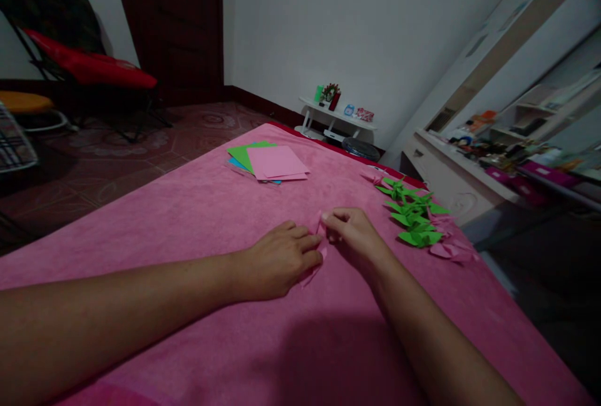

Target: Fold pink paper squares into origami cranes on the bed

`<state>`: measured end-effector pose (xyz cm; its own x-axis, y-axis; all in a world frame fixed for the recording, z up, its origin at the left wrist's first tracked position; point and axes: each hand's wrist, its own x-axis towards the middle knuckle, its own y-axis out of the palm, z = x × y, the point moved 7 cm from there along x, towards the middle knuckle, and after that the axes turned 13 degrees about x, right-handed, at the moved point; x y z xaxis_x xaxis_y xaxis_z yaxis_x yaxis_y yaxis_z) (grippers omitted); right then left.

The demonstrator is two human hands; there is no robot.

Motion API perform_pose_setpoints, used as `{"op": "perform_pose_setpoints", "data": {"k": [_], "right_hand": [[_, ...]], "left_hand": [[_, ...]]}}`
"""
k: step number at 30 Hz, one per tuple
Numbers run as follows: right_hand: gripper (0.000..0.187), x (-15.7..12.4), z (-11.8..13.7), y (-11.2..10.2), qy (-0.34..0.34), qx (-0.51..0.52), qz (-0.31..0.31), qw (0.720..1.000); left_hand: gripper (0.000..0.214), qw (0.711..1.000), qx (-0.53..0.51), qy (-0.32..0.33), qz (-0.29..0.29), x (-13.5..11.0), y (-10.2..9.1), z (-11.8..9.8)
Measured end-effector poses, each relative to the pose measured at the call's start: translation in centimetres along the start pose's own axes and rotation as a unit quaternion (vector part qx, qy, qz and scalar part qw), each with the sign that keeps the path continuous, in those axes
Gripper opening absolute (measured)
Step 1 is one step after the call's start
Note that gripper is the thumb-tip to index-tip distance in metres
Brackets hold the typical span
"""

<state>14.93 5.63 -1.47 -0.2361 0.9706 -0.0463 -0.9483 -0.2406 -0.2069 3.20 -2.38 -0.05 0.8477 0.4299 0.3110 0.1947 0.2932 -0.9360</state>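
Both my hands meet over a small folded piece of pink paper (313,271) lying on the pink cloth-covered table (188,218). My left hand (277,260) lies curled on top of the paper, fingers pressed onto it. My right hand (352,234) pinches the paper's upper tip between thumb and fingers. Most of the paper is hidden under my hands and blends with the cloth.
A stack of pink, green and blue paper sheets (271,162) lies at the far side. Several folded green and pink paper figures (417,221) sit at the right edge. A white dresser (451,174) and small shelf (335,119) stand beyond; a red chair (89,67) stands left.
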Motion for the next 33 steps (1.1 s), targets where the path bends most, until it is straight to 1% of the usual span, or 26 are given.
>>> {"op": "perform_pose_setpoints", "data": {"k": [1,3,5,8,13,20,26,33], "right_hand": [[0.029,0.1,-0.4,-0.3,0.017,0.061,0.017,0.998],[0.024,0.1,-1.2,-0.5,0.055,0.119,0.062,0.989],[0.026,-0.1,-1.5,-0.6,0.071,0.129,0.103,0.984],[0.026,-0.4,-1.4,-0.4,0.067,0.117,0.131,0.982],[0.028,-0.3,-1.4,-0.3,0.064,0.107,0.126,0.984],[0.027,-0.2,-1.5,-0.3,0.069,0.104,0.125,0.984],[0.028,-0.3,-1.6,-0.2,0.073,0.104,0.104,0.986],[0.025,-0.3,-1.7,-0.1,0.075,0.117,0.061,0.988]], "left_hand": [[0.024,1.0,0.0,0.001,0.0,0.0,0.1,0.0],[0.023,1.0,-0.002,0.002,-0.002,0.0,0.2,0.0],[0.021,1.0,-0.002,-0.002,-0.003,0.0,0.2,0.1],[0.02,1.0,0.001,-0.005,-0.006,0.1,0.2,0.0],[0.022,1.0,0.015,0.001,-0.004,0.2,0.0,-0.1],[0.021,1.0,0.017,-0.007,-0.002,0.1,-0.1,0.0],[0.023,1.0,0.017,-0.008,-0.009,0.1,-0.1,0.0],[0.022,1.0,0.022,-0.01,0.004,0.1,0.0,0.1]]}}
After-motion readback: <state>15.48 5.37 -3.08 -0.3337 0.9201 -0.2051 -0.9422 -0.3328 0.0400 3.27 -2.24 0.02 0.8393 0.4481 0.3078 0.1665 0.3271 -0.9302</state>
